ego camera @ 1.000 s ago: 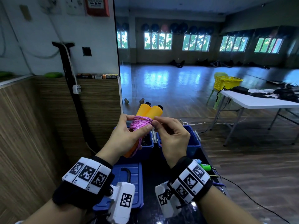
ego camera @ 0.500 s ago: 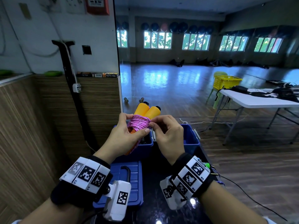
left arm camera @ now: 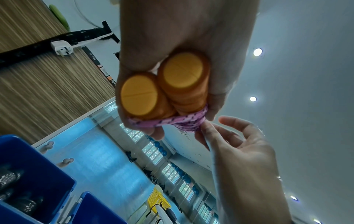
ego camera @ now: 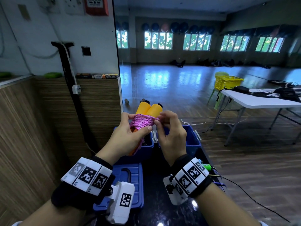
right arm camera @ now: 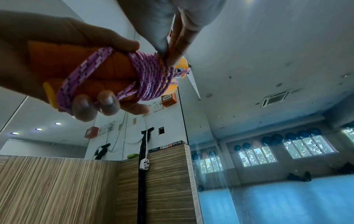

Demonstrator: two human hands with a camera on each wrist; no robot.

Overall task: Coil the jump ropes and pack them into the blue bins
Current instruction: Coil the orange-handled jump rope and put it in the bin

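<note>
Mirrored walls and a glossy wooden floor fill the background of an exercise hall, with a white folding table (ego camera: 260, 101) and a yellow basket (ego camera: 228, 82) off to the right. Close to the camera, two open blue bins (ego camera: 193, 139) stand side by side on a dark counter, with a blue lid (ego camera: 130, 180) lying nearer the person. Above the bins, the left hand (ego camera: 128, 139) wraps its fingers and thumb around a jump rope (ego camera: 143, 122), gripping the two orange handles (left arm camera: 162, 86) together, side by side. Pink cord with dark flecks is wound in tight turns around the handles, and a few looser strands run diagonally down toward the handles' butt ends. The right hand (ego camera: 171, 136) meets the bundle at its right edge, where thumb and forefinger pinch the cord at the end of the winding; the other fingers are loosely spread. The left bin holds dark, speckled items, too dim to identify. Both wrists carry black bands with white coded markers.
</note>
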